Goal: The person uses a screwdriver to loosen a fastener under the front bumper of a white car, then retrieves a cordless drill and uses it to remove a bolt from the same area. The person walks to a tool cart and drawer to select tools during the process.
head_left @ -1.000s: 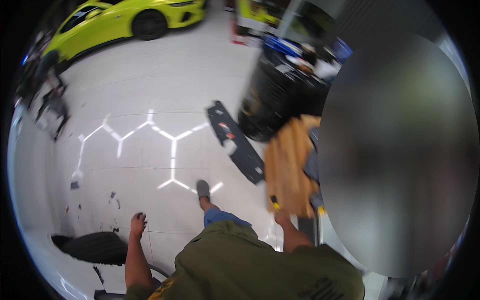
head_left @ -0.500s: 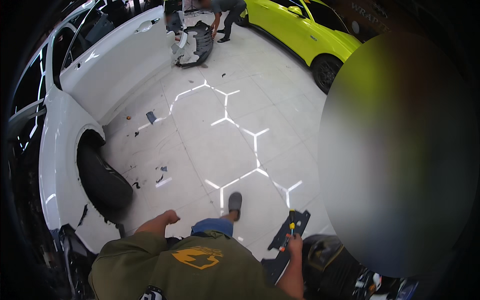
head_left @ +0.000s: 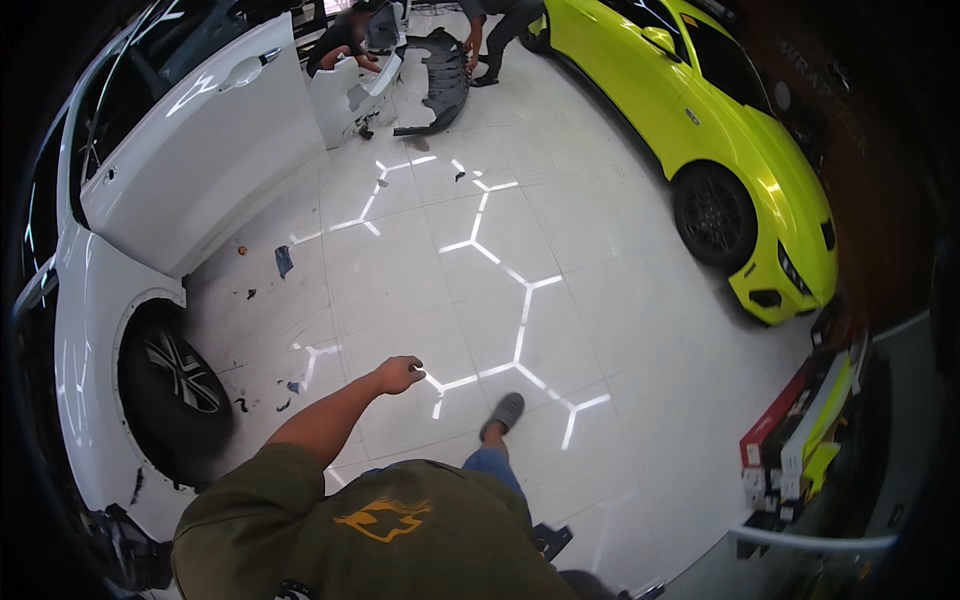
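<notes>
My left hand (head_left: 400, 373) reaches forward over the pale tiled floor, fingers loosely curled in, with nothing visible in them. It touches nothing. My right hand is out of sight, hidden by my body in its green shirt. Past the right side of my shirt a small end of a black panel (head_left: 553, 541) shows. To the left stands a white car (head_left: 95, 340) with its fender cut open around a bare wheel (head_left: 178, 385) and its door (head_left: 215, 110) swung out. My grey shoe (head_left: 506, 410) is on the floor ahead.
Two people handle a black bumper part (head_left: 443, 80) and a white panel (head_left: 345, 95) at the far end. A bright yellow-green car (head_left: 690, 130) stands right. Long boxes (head_left: 790, 430) stack at the right wall. Broken scraps (head_left: 284, 262) litter the floor near the white car.
My left arm has swung forward and right. My right hand, which held a yellow-and-black screwdriver by the black panel, has gone out of view. The large blurred shape at right is gone.
</notes>
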Action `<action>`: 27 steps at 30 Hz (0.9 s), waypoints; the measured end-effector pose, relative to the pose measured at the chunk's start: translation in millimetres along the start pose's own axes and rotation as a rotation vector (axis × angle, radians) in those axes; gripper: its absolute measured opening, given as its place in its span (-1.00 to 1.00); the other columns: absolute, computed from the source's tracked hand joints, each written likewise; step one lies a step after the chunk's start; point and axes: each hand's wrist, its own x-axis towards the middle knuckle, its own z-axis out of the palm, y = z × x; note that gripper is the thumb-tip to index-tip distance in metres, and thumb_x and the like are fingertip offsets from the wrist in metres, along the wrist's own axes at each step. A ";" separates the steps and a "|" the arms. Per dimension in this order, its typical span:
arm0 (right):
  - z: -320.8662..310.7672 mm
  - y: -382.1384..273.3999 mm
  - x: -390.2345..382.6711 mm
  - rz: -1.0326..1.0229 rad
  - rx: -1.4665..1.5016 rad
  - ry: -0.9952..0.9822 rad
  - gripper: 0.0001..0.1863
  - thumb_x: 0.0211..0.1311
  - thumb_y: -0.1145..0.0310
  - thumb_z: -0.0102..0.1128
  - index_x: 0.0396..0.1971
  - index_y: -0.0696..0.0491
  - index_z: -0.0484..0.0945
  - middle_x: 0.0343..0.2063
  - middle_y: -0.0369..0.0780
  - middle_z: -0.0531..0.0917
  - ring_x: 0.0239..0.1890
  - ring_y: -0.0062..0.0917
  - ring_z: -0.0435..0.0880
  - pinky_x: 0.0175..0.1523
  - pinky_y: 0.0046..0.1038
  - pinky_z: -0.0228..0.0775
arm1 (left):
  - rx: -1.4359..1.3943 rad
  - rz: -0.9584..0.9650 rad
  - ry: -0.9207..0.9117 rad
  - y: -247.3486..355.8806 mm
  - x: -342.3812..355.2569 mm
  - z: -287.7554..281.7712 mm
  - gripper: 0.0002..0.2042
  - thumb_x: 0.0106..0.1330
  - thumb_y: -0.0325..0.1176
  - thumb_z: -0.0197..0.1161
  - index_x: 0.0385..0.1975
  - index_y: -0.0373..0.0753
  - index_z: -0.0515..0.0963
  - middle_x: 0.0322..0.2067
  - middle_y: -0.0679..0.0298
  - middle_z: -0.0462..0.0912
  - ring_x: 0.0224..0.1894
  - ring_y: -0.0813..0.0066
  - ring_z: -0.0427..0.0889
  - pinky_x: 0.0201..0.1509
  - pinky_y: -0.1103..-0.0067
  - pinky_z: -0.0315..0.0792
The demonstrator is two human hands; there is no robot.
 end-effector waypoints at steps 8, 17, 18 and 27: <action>-439.6 19.2 231.3 -0.211 -0.483 0.155 -0.68 0.11 0.20 0.03 -0.47 0.18 0.57 -0.55 -0.05 0.64 -0.44 -0.23 0.67 -0.27 -0.26 0.51 | 0.106 -0.282 -0.010 -47.7 109.6 -50.8 -0.55 0.18 -0.04 0.11 -0.18 -0.34 0.56 -0.14 -0.04 0.58 -0.02 0.04 0.51 0.10 0.35 0.36; -982.1 -220.8 372.2 -0.108 0.626 0.872 -0.75 0.13 0.38 -0.04 -0.27 0.21 0.47 -0.44 0.00 0.58 -0.38 -0.15 0.59 -0.33 -0.22 0.46 | -0.324 -1.020 -0.016 -172.9 159.3 -100.4 -0.65 0.21 -0.10 0.23 -0.38 -0.34 0.57 -0.56 0.17 0.59 -0.56 0.34 0.61 -0.55 0.38 0.50; -1010.4 -219.9 372.2 -0.064 0.667 0.936 -0.73 0.14 0.39 -0.06 -0.22 0.21 0.47 -0.49 -0.06 0.55 -0.46 -0.27 0.58 -0.48 -0.28 0.48 | -0.316 -1.036 -0.083 -111.1 218.2 -121.1 -0.58 0.25 -0.08 0.13 -0.30 -0.44 0.57 -0.51 -0.07 0.61 -0.55 0.12 0.62 -0.40 0.34 0.56; -1071.8 -380.9 483.9 -0.164 0.009 0.608 -0.66 0.08 0.25 -0.01 -0.20 0.12 0.55 -0.28 0.04 0.63 -0.17 -0.05 0.60 -0.01 -0.16 0.42 | -0.315 -0.609 0.403 -80.1 485.5 -393.0 -0.56 0.17 -0.10 0.17 -0.13 -0.38 0.53 -0.16 -0.07 0.59 -0.08 0.09 0.56 0.03 0.38 0.41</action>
